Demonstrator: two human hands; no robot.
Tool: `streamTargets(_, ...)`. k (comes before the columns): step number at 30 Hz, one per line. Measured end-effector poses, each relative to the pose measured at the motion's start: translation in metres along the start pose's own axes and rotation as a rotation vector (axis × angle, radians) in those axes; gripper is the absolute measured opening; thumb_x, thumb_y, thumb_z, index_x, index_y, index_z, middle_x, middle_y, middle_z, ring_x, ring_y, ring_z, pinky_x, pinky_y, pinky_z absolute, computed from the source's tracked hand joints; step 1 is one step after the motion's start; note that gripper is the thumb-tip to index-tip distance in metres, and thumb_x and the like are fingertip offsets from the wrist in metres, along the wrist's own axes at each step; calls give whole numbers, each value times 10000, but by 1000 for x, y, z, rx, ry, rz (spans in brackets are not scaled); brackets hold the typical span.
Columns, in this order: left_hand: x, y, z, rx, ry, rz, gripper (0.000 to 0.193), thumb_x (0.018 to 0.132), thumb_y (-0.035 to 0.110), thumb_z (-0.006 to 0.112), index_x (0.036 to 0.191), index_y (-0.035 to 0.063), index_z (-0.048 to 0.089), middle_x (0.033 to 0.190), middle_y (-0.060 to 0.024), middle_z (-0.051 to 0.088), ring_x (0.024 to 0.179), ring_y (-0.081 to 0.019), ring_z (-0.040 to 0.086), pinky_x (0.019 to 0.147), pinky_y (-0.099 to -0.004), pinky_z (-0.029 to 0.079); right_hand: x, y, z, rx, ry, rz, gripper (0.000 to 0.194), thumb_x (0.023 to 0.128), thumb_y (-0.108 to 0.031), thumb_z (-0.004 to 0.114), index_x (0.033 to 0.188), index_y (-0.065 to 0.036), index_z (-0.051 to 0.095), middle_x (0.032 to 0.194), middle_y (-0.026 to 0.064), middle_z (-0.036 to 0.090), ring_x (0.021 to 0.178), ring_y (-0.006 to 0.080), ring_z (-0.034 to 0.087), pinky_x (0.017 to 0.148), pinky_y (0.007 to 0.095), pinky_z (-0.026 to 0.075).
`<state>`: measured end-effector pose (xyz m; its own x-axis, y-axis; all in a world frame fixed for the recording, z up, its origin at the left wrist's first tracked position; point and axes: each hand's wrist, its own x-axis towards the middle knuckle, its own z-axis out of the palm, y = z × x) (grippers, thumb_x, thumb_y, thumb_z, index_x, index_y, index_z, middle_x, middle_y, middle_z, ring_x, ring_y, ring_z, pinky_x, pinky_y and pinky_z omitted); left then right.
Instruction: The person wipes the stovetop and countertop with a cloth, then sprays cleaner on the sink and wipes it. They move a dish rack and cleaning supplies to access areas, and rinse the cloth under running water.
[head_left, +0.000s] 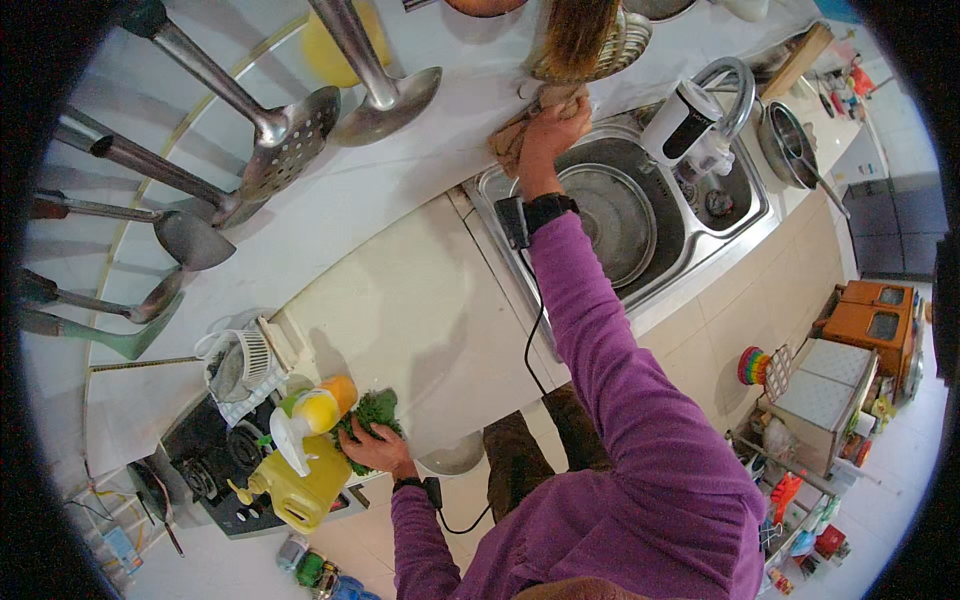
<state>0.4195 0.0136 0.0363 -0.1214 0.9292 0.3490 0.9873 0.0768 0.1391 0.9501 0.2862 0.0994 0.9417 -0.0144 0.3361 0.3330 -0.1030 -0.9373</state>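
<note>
My right hand (553, 133) is closed on a brown cloth (517, 135) at the wall behind the sink's back edge. Just beyond it hangs or stands a metal strainer (630, 46); which, I cannot tell. The double steel sink (664, 259) lies below that hand, with a round metal pan (622, 217) in its larger basin. At the lower left, my left hand (377, 448) rests spread on leafy greens (379, 411) on the counter (405, 300). Beside the greens stand a spray bottle (289, 439) and a yellow jug with a pump (307, 480).
Steel ladles (390, 105) and a skimmer (296, 139) hang along the wall. A white faucet unit (679, 124) rises over the sink, with a metal bowl (784, 142) to its right. A gas stove (210, 465) and a white plastic basket (240, 364) are at the left.
</note>
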Motion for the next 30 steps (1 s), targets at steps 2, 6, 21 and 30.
streamTargets(2, 1, 1, -3, 7, 13, 5, 409, 997, 317, 471, 1286, 52, 589, 1349, -270, 493, 1224, -446, 475, 1021, -565, 377, 5, 0, 2, 29, 44, 24, 460, 923, -50, 607, 1360, 18, 479, 1289, 241, 453, 1161, 406, 508, 1027, 445, 417)
streamTargets(6, -2, 3, -4, 8, -3, -24, 418, 994, 332, 479, 1284, 55, 598, 1361, -269, 488, 1231, -441, 473, 1031, -564, 375, -10, -11, 8, 116, 57, 149, 423, 953, -127, 594, 1343, 11, 501, 1259, 258, 481, 1116, 405, 526, 996, 469, 427)
streamTargets(21, -3, -4, 1, -1, -18, -26, 467, 988, 385, 454, 1305, 73, 596, 1404, -265, 463, 1270, -442, 446, 1041, -572, 364, 32, 3, 11, 257, -34, -3, 468, 875, -33, 600, 1326, 9, 480, 1176, 163, 449, 1099, 343, 518, 1001, 413, 417)
streamTargets(30, -3, -6, 6, 0, 17, -8, 464, 991, 393, 445, 1296, 78, 597, 1390, -253, 484, 1257, -438, 463, 1045, -571, 366, 10, -3, 1, 541, -59, 296, 469, 920, -127, 619, 1348, 13, 488, 1247, 198, 483, 1131, 320, 529, 946, 405, 459)
